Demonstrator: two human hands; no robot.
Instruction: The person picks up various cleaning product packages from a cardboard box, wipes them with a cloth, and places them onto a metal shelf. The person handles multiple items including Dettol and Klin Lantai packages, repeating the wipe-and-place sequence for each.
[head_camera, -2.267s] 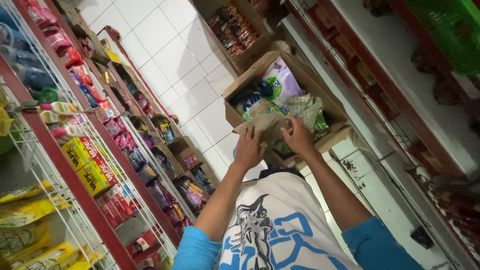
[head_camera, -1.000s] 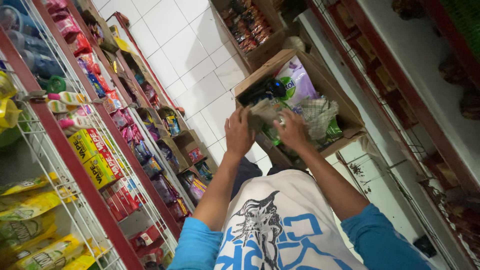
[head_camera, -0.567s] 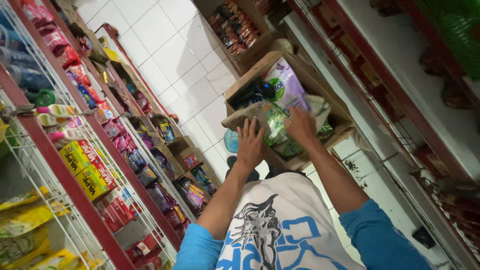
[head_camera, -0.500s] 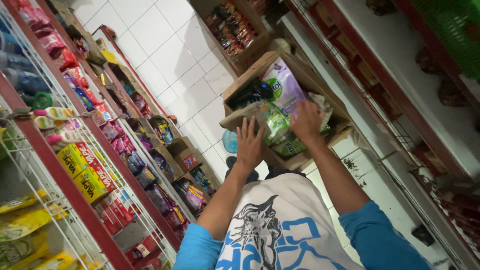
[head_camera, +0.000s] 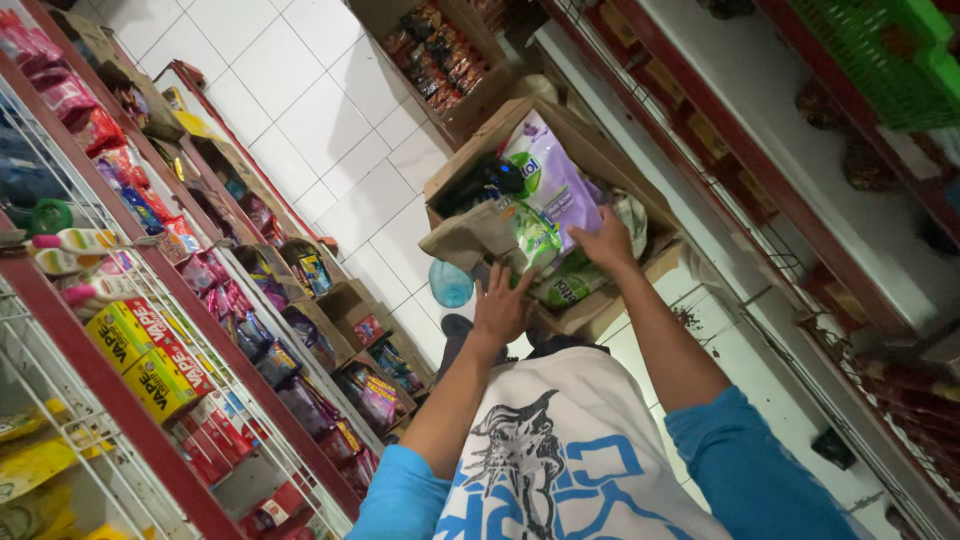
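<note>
An open cardboard box (head_camera: 455, 195) stands on the white tiled floor in front of me, filled with refill pouches. A purple pouch (head_camera: 550, 175) lies on top, with a green and white pouch (head_camera: 535, 235) beside it and another green pouch (head_camera: 570, 288) lower down. My right hand (head_camera: 605, 240) is inside the box, its fingers closed on the green and white pouch against the purple one. With fingers spread, my left hand (head_camera: 500, 305) touches the box's bent front flap (head_camera: 470, 235) and the pouch's lower edge. My white printed shirt with blue sleeves fills the bottom of the view.
Wire shelves (head_camera: 110, 300) packed with sachets, bottles and yellow-red cartons line the left of the aisle. A red-framed shelf (head_camera: 800, 190) runs along the right, with a green basket (head_camera: 880, 50) on it. A second box of snack packets (head_camera: 440, 60) sits farther on. A blue round object (head_camera: 450, 283) lies by the box.
Both hands have moved from the box's front edge deeper into it. A green and white pouch has been lifted and shifted up toward the purple pouch. The view has tilted slightly.
</note>
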